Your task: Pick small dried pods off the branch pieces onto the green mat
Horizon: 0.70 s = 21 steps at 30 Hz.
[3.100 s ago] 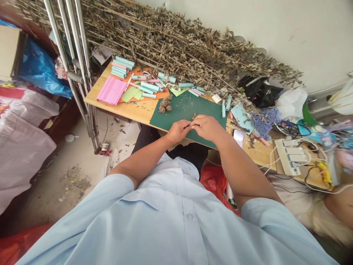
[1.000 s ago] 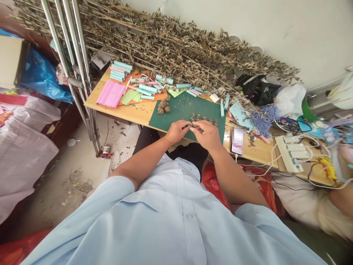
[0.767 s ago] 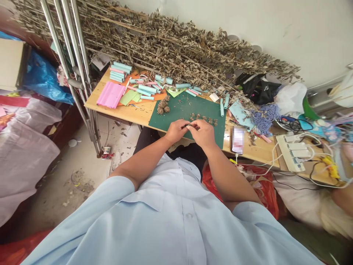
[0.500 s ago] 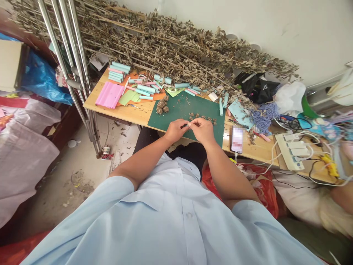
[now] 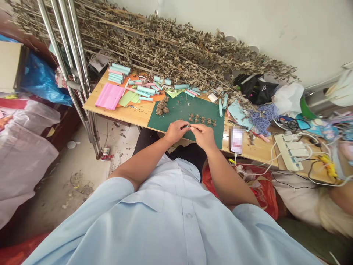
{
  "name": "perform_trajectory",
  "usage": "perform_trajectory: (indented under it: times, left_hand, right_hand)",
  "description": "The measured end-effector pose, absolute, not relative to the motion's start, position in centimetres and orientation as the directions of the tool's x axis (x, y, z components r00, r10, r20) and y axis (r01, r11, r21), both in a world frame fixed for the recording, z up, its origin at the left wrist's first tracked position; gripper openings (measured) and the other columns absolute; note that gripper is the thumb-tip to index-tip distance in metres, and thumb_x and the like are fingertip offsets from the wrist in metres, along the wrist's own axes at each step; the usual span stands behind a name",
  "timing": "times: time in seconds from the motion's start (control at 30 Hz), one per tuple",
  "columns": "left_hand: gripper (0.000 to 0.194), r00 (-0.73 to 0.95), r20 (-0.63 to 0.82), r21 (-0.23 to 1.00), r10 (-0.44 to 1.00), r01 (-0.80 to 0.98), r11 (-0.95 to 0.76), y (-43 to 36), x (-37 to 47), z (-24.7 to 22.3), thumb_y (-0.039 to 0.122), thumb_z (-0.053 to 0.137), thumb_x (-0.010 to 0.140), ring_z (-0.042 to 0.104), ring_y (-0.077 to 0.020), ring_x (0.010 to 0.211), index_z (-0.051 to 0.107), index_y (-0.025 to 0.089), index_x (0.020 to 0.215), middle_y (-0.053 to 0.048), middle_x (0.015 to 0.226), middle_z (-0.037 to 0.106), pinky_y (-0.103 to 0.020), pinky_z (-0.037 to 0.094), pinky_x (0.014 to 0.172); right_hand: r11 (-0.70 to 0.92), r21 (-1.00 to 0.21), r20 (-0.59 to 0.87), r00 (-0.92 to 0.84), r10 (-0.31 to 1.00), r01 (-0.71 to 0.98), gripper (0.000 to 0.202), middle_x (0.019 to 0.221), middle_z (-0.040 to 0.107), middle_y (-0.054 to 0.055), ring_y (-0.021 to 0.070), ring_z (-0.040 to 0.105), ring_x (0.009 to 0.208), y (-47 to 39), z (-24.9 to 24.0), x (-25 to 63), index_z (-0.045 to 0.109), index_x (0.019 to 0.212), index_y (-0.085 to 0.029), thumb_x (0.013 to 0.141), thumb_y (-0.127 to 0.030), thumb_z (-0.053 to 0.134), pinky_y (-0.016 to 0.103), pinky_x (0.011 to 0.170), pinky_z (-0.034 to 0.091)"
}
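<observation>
At 11 o'clock from the left hand point(image 5: 175, 132), brown, rounded clumps of dried plant point(image 5: 162, 108) lie heaped on a flat, dark-green mat point(image 5: 182, 106). That hand, fingers curled, pinches a tiny dark piece point(image 5: 188, 125) over the mat. The right hand point(image 5: 203, 136), thumb and forefinger nearly together, meets the piece; I cannot tell whether it grips. At its 12 o'clock, small brown dried bits point(image 5: 203, 120) lie in rows; at 3 o'clock, a rectangular phone point(image 5: 236, 141).

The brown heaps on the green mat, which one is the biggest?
The bumpy heap on the left of the green mat; the brown clumps lined up on the right are much smaller.
</observation>
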<state>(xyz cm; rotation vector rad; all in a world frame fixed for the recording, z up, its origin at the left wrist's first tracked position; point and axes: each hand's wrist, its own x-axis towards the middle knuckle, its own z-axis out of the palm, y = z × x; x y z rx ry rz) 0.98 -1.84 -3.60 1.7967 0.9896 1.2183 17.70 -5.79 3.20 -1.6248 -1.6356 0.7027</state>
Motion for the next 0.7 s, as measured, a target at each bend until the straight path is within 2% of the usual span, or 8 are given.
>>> perform_trajectory:
  times: [0.2, 0.43, 0.53, 0.7]
  left_hand:
    - [0.012, 0.242, 0.385, 0.873, 0.891, 0.218, -0.436, -1.8, 1.0, -3.7, 0.027, 0.072, 0.096, 0.065, -0.0156, 0.083, 0.078, 0.018, 0.100, -0.004, 0.087, 0.072, -0.027, 0.051, 0.080]
    - [0.012, 0.261, 0.388, 0.863, 0.884, 0.233, -0.448, -1.9, 0.9, -3.4, 0.024, 0.067, 0.098, 0.066, -0.0161, 0.086, 0.078, 0.018, 0.100, -0.004, 0.090, 0.073, -0.028, 0.052, 0.083]
    - [0.012, 0.253, 0.387, 0.869, 0.887, 0.222, -0.443, -2.0, 0.9, -3.3, 0.027, 0.071, 0.097, 0.065, -0.0153, 0.084, 0.078, 0.018, 0.100, -0.004, 0.088, 0.072, -0.028, 0.052, 0.081]
    - [0.012, 0.251, 0.367, 0.883, 0.896, 0.209, -0.421, -2.1, 0.8, -3.1, 0.028, 0.072, 0.097, 0.063, -0.0147, 0.082, 0.078, 0.018, 0.098, -0.003, 0.087, 0.070, -0.027, 0.050, 0.080]
  right_hand:
    - [0.208, -0.690, 0.253, -0.039, 0.967, 0.694, 0.031, 0.116, 0.081, 0.008, 0.0253, 0.075, 0.109, -6.4, 3.6, 17.0, 0.083, 0.109, -0.025, 0.096, -0.036, 0.057, 0.042, 0.101, 0.059]
    - [0.299, -0.410, 0.245, -0.212, 0.946, 0.861, 0.035, 0.126, 0.078, 0.009, 0.0287, 0.071, 0.119, -7.1, 4.5, 17.3, 0.080, 0.123, -0.028, 0.103, -0.034, 0.051, 0.044, 0.105, 0.057]
    - [0.297, -0.421, 0.278, -0.190, 0.942, 0.857, 0.036, 0.126, 0.077, 0.009, 0.0281, 0.071, 0.119, -7.1, 4.8, 17.5, 0.079, 0.124, -0.027, 0.104, -0.035, 0.050, 0.043, 0.105, 0.057]
    - [0.274, -0.486, 0.270, -0.155, 0.950, 0.830, 0.034, 0.112, 0.080, 0.009, 0.0258, 0.074, 0.105, -7.2, 5.3, 17.6, 0.081, 0.113, -0.026, 0.104, -0.037, 0.050, 0.040, 0.096, 0.058]
